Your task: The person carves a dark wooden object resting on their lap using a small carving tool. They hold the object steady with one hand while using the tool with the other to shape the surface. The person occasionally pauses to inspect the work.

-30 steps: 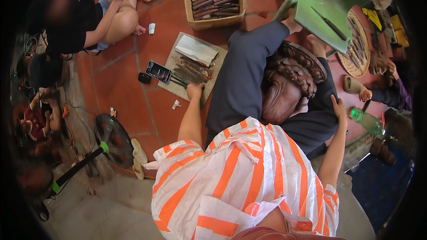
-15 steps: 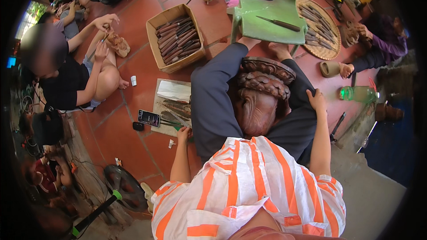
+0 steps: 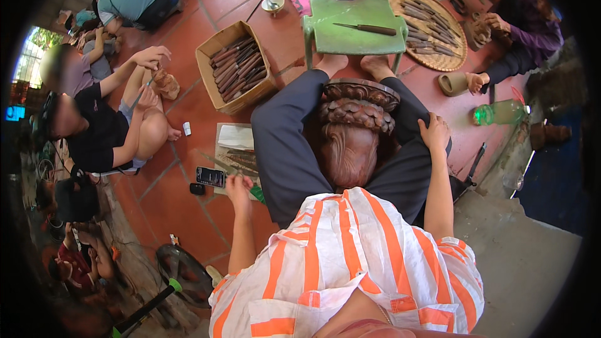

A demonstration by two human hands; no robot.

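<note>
A dark brown carved wooden pedestal [image 3: 354, 134] with scale-like rings stands between my legs in dark trousers. My left hand [image 3: 238, 186] reaches out to the left, over a flat tray of thin carving tools [image 3: 235, 150] on the red tiled floor. Its fingers are curled, and a green handle [image 3: 258, 195] shows right beside it; whether the hand grips it is unclear. My right hand [image 3: 434, 133] lies flat on my right knee beside the carving, holding nothing. A black phone [image 3: 210, 176] lies just left of my left hand.
A cardboard box of chisels [image 3: 236, 66] sits ahead left. A green plastic stool [image 3: 350, 22] holds a knife and a phone, beside a round woven tray of tools [image 3: 432, 19]. A green bottle [image 3: 501, 112] lies right. Other people sit at left, at the top and at far right. A floor fan [image 3: 181, 272] stands lower left.
The view has swung, so the stool and box now sit lower in the picture. My left hand stays at the tool tray and my right hand stays on my knee.
</note>
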